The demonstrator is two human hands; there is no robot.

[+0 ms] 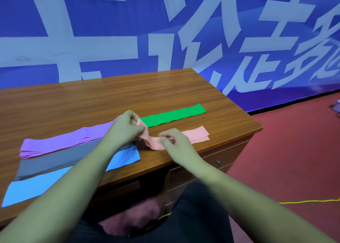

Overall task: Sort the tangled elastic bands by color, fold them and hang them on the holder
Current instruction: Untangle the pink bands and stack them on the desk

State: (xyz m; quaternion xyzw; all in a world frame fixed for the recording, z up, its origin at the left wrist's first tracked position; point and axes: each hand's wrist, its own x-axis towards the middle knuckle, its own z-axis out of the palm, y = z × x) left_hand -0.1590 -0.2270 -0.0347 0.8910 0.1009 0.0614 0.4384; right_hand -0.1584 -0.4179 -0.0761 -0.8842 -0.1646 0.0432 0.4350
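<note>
Five flat elastic bands lie on the wooden desk (pixel 73 99). A green band (pixel 174 115) is stretched out at the far right. A pink band (pixel 197 134) lies in front of it, its left end lifted and folded over. My left hand (pixel 127 127) pinches that raised pink end. My right hand (pixel 174 139) presses on the middle of the pink band with its fingers curled. To the left lie a purple band (pixel 60 141), a grey band (pixel 55 160) and a blue band (pixel 35 187), side by side. No holder is in view.
The desk's right edge (pixel 257 127) drops to a red carpet floor (pixel 294 160). A blue banner wall (pixel 110 40) stands behind the desk. A yellow cord (pixel 303 200) runs across the floor. Desk drawers (pixel 211 166) face my legs.
</note>
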